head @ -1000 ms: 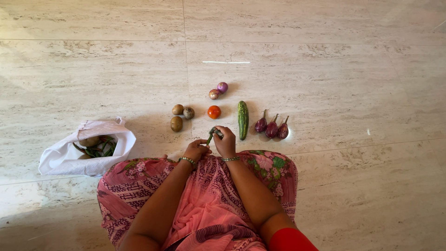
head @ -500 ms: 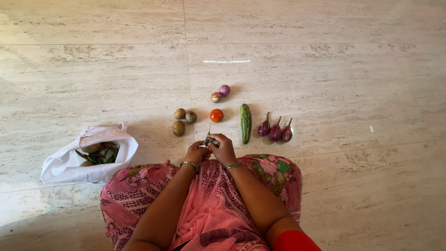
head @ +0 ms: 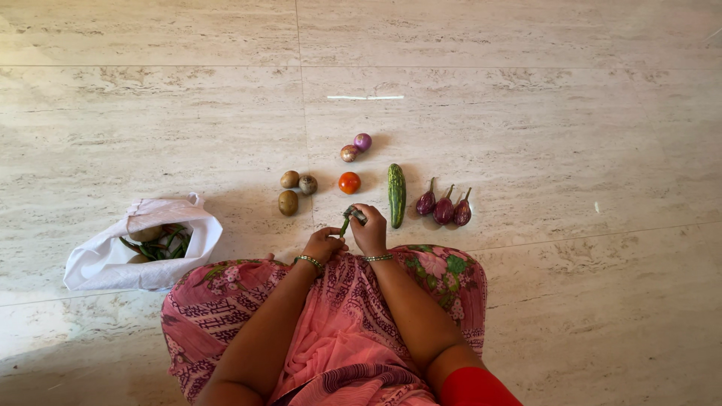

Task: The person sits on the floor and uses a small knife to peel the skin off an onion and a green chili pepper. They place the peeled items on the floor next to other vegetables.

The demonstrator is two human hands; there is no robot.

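I sit on a pale stone floor in a pink patterned garment. My left hand (head: pixel 322 245) and my right hand (head: pixel 368 230) meet just past my knees, both gripping a small bunch of green beans (head: pixel 347 219). Laid out on the floor beyond my hands are a tomato (head: pixel 348 182), a cucumber (head: pixel 396 195), three small purple aubergines (head: pixel 444 207), three potatoes (head: pixel 289 191) and two onions (head: pixel 354 147).
A white plastic bag (head: pixel 143 242) lies open to my left with green beans and a potato inside. Marble floor tiles (head: pixel 526 120) stretch in every direction. My lap (head: pixel 338 316) fills the near foreground.
My hands lifted and shifted slightly while working the beans; the bunch now tilts up by my right fingers. The laid-out vegetables have not moved.
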